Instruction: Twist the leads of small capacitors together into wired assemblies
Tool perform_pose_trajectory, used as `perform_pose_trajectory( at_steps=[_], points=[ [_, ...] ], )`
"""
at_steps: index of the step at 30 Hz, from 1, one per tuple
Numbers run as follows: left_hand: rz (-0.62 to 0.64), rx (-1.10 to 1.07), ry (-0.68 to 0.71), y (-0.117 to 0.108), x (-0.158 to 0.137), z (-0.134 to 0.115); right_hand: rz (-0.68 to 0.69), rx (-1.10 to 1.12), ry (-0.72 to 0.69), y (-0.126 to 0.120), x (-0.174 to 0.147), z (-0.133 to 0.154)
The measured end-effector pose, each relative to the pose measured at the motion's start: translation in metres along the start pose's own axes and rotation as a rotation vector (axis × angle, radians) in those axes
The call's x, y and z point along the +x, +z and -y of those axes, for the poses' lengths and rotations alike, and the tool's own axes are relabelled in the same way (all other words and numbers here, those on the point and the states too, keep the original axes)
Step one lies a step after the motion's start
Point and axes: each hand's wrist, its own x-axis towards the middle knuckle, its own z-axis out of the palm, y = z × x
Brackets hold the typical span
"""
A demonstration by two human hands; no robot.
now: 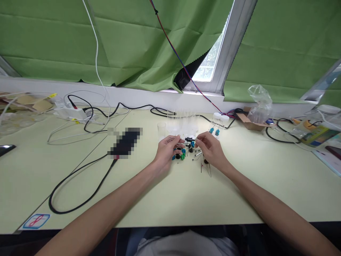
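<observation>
Pale yellow-green tabletop point(149, 199); small black cylindrical component point(189, 139) held above its middle.
Left hand point(165, 151) and right hand point(211, 147) pinch it at opposite ends; light, level finger pressure should prevent bending.

Pale yellow-green tabletop point(149, 209) spans the middle and lower frame; a seam point(90, 153) runs diagonally at left. White ledge point(138, 97) behind. Green curtains point(53, 42) cover the top; one corner lifts, upper centre-right, baring a window point(209, 65). Bright daylight there.

Head-worn view, forward and down over the table point(186, 202)
</observation>
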Motion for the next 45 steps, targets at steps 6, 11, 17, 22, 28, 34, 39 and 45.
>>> perform_pose_trajectory(
  at_steps=[6, 11, 17, 22, 28, 34, 39, 45],
  points=[
    [0.004, -0.011, 0.009, -0.0006, 0.0006, 0.0004, -0.013, -0.006, 0.007, 0.0001, -0.0003, -0.0004],
    [-0.006, -0.016, 0.01, 0.0, 0.0011, 0.001, -0.008, -0.023, -0.008, -0.0003, -0.0005, -0.0009],
    [-0.012, -0.015, 0.006, 0.0012, -0.0004, -0.0002, -0.002, -0.036, 0.047, -0.0003, 0.0, 0.0002],
    [-0.019, -0.022, 0.008, 0.002, -0.0007, -0.0001, 0.018, -0.038, 0.131, 0.0001, -0.0002, 0.0019],
    [0.007, 0.01, 0.059, 0.0013, -0.0012, 0.0005, 0.047, -0.022, 0.241, 0.0002, 0.0007, 0.0002],
    [0.037, 0.063, 0.082, 0.0017, -0.0005, 0.0005, 0.076, 0.113, 0.315, 0.0017, 0.0021, -0.002],
    [0.076, 0.082, 0.069, 0.0013, -0.002, 0.0012, 0.074, 0.156, 0.325, 0.0038, 0.0013, -0.0031],
    [0.135, 0.13, 0.053, -0.0007, -0.0027, 0.002, 0.067, 0.137, 0.3, 0.0046, 0.0004, -0.0036]
  ],
)
